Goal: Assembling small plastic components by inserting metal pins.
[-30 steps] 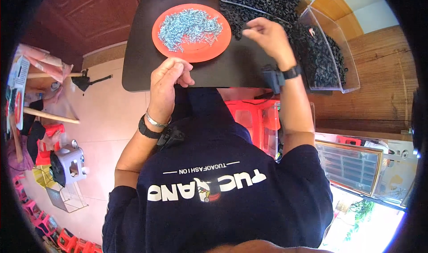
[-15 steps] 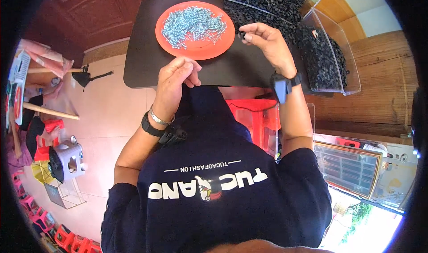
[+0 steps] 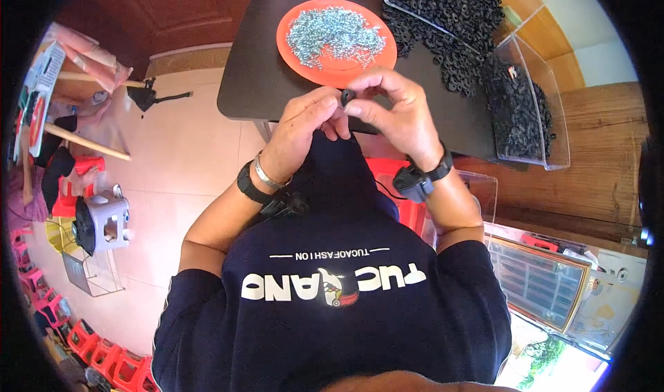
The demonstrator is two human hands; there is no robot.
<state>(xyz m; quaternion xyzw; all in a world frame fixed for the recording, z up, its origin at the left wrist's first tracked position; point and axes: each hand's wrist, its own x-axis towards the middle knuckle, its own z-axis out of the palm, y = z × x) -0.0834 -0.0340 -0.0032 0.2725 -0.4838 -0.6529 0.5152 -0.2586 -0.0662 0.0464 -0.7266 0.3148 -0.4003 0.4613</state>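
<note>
Both my hands meet just in front of the red plate (image 3: 389, 50), which carries a heap of small silvery screw-like pieces (image 3: 335, 32). A small black ring-like part (image 3: 347, 97) is pinched between the thumb and fingers of my right hand (image 3: 401, 115). My left hand (image 3: 301, 126) is closed with thumb against fingers, right beside that part. Whatever its fingertips hold, if anything, is hidden. Similar black parts (image 3: 456, 77) lie loose on the dark table (image 3: 259, 67) to the right of the plate.
Two clear bins of black parts, a back bin (image 3: 449, 5) and a right-hand bin (image 3: 515, 108), stand at the table's right side. A red stool (image 3: 408, 212) is under the table edge. On the left floor are a grey-white stool (image 3: 111, 222) and several red stools (image 3: 107, 357).
My right hand has brought the black part from beside the plate to my left hand. My left hand stays closed. The whole view has shifted, with the plate now further right.
</note>
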